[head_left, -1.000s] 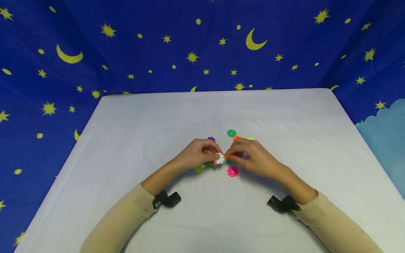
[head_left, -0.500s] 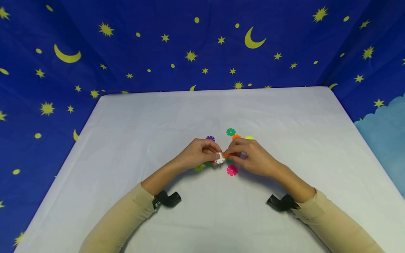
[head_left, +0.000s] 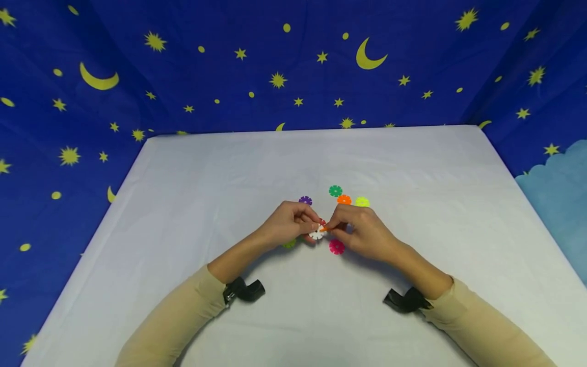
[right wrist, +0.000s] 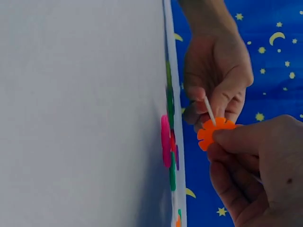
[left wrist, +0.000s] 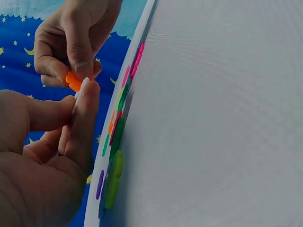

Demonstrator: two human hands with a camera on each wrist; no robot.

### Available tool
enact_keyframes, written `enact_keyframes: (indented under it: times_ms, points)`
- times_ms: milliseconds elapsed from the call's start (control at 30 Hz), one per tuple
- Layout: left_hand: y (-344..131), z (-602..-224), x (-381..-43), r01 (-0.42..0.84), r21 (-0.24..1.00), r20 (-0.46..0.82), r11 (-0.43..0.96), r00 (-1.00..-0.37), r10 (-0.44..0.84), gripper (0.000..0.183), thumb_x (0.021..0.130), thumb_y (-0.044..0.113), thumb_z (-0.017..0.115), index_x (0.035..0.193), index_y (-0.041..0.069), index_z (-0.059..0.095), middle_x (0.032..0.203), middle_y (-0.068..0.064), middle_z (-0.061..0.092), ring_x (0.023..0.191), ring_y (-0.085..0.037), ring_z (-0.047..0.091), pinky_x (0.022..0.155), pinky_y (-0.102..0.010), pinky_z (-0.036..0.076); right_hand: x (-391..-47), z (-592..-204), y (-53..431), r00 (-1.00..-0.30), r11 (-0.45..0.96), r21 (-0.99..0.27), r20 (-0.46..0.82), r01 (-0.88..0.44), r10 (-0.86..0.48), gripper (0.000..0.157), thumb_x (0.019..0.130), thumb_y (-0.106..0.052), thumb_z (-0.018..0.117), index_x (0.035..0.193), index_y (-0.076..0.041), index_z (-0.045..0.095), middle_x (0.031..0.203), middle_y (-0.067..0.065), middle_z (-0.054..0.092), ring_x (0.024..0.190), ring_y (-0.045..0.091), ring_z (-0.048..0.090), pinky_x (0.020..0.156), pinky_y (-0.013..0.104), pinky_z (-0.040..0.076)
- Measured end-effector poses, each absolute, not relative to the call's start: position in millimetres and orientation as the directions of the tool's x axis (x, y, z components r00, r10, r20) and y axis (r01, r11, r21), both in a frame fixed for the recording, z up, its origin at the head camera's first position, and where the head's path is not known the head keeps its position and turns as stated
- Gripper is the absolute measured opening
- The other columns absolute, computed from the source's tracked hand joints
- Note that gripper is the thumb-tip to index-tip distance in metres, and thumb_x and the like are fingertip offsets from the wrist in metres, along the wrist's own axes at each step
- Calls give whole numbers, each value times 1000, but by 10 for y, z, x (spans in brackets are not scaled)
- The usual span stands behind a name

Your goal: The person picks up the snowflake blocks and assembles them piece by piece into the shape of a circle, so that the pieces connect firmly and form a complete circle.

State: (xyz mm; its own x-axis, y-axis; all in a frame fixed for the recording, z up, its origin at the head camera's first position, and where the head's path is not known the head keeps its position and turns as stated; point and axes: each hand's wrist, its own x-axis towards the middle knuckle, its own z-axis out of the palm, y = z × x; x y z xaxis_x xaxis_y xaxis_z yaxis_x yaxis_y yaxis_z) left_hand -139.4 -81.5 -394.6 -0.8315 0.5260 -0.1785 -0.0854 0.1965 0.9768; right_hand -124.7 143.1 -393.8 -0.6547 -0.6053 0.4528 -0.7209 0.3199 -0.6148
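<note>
Between thumb and fingers, the left hand (head_left: 293,223) pinches a white notched disc (head_left: 316,234) just above the table. Opposite it, the right hand (head_left: 367,230) pinches an orange notched disc (right wrist: 207,135) by its edge. In the right wrist view the white disc (right wrist: 209,110) stands edge-on, and the orange one meets its rim at an angle. How deep their notches interlock cannot be made out. Close by lie a pink disc (head_left: 337,247), a red disc (head_left: 323,223) and a yellow-green disc (head_left: 289,244), the last partly behind the left hand.
Beyond the hands, a purple disc (head_left: 305,200), a green disc (head_left: 336,190), another orange disc (head_left: 344,199) and a yellow disc (head_left: 362,202) lie on the white-covered table (head_left: 220,173). A blue star-patterned curtain (head_left: 206,71) hangs behind the table.
The right hand has shifted slightly left and nearer the body, uncovering more of the orange and yellow discs on the table. The white disc sits a little lower; both grips continue.
</note>
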Motion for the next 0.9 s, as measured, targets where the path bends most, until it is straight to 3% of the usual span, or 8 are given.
enact_keyframes:
  times_ms: [533, 900]
  points:
    - [-816, -3952, -1410, -147, 977, -210, 156, -805, 555, 11, 91, 4, 65, 100, -2, 64, 92, -18, 64, 77, -29, 66, 72, -41, 57, -1271, -3875, 1441, -673, 337, -631, 420, -699, -609, 23, 79, 0, 78, 93, -16, 69, 86, -12, 62, 71, 6, 58, 64, 26, 52]
    - [-801, -3935, -1398, -198, 971, -239, 134, -768, 594, 14, 91, 5, 65, 103, -2, 63, 94, -19, 64, 70, -28, 66, 71, -41, 57, -1302, -3882, 1478, -701, 376, -617, 443, -691, -559, 19, 81, -9, 78, 94, -16, 67, 92, -9, 62, 75, 5, 57, 62, 24, 52]
